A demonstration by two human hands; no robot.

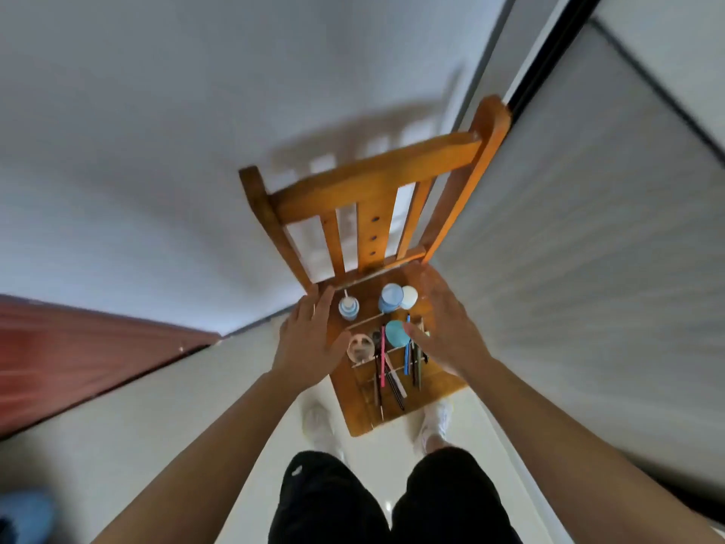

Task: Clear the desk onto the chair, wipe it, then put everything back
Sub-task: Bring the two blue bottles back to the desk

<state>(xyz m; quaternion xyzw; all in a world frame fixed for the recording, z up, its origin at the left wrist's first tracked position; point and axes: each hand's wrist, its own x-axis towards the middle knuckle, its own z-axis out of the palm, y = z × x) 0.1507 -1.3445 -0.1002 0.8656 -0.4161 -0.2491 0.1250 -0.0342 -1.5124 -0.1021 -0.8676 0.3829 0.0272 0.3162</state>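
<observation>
Neither hand has closed on anything: the left hand (310,339) and right hand (445,331) hover with fingers straight, one on each side of a clear rack (365,363), palms turned inward. Blur hides whether the thumbs touch its walls.

Nearest, the pens (394,380) lean out of the rack's front slots toward the front edge of the chair seat (353,406). Loose, long and tilted, they would likely be the first to slide out and drop to the floor by the shoes (435,420) if the rack were tipped forward or bumped. The rack reaches near that front edge, so a careless push could send it over. Its walls are see-through and probably slick, and a squeeze from flat palms alone might let it slip.

In the middle of the rack lie a round pinkish compact (360,346) and a teal disc (396,333), the right thumb just beside the disc. Farther back stand a small bottle (348,308), a blue jar (391,298) and a white lid (409,297) touching the jar. Whether these stand inside the rack or behind it on the wood I cannot tell. The bottle is narrow and upright, so a brush from the left fingertips close by could topple it. Beyond, the chair back (376,182) stands close to the wall (157,151).
</observation>
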